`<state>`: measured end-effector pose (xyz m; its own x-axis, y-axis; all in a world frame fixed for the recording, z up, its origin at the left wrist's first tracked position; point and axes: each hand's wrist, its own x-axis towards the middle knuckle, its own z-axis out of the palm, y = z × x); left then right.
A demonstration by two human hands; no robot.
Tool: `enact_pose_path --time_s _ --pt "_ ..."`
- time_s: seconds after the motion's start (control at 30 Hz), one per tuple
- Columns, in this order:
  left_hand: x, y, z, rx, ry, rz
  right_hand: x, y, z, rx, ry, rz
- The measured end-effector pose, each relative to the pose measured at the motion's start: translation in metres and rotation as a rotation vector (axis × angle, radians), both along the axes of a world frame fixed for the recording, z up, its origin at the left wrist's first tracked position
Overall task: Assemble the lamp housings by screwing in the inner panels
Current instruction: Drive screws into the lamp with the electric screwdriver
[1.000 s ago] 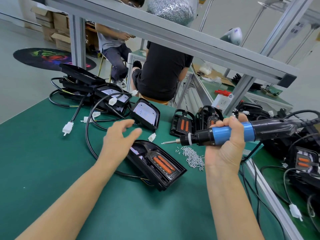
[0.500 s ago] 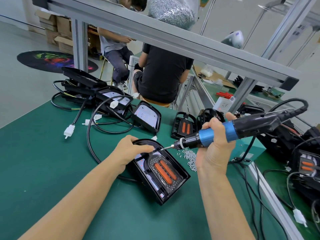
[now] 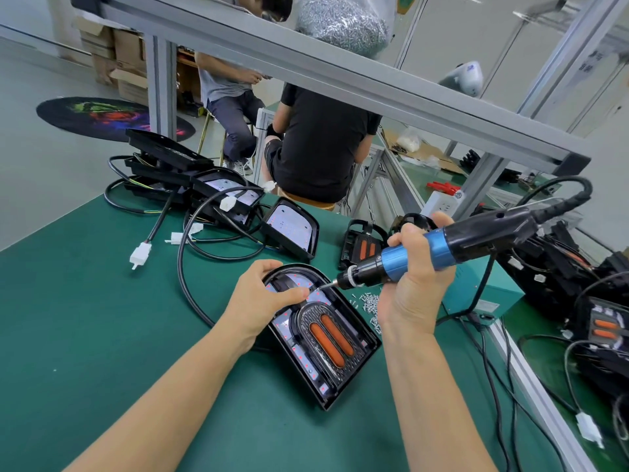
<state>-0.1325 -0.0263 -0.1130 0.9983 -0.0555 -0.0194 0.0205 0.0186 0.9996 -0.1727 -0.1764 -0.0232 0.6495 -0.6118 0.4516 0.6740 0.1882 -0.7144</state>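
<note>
Housing [image 3: 326,338]: flat on green surface [image 3: 102,318], inner panel [image 3: 332,335] seated. Left hand [image 3: 262,301]: fingers curled over its top rim, steadying. Right hand [image 3: 415,281]: fingers wrapped round driver [image 3: 442,248], bit at panel's upper edge. Step: driving a screw. Next: fresh screw from pile [image 3: 369,303], judged.

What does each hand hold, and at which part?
The right hand grips the electric screwdriver round its blue barrel. The left hand holds the lamp housing at its rounded top end.
</note>
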Motion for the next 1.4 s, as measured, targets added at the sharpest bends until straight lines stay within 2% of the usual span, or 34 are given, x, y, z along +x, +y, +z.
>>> enact_pose_path --time_s 0.87,1.2,1.4 --pt "-0.007 0.0 0.0 -0.021 -0.055 -0.015 0.005 0.011 -0.003 -0.078 0.011 0.062" --pt "-0.007 0.002 -0.009 -0.068 -0.052 0.028 0.001 -0.009 0.007 -0.227 0.16 0.32" --pt "-0.009 0.004 -0.013 -0.093 -0.044 0.052 0.0 0.001 0.003 -0.2 0.161 0.281"
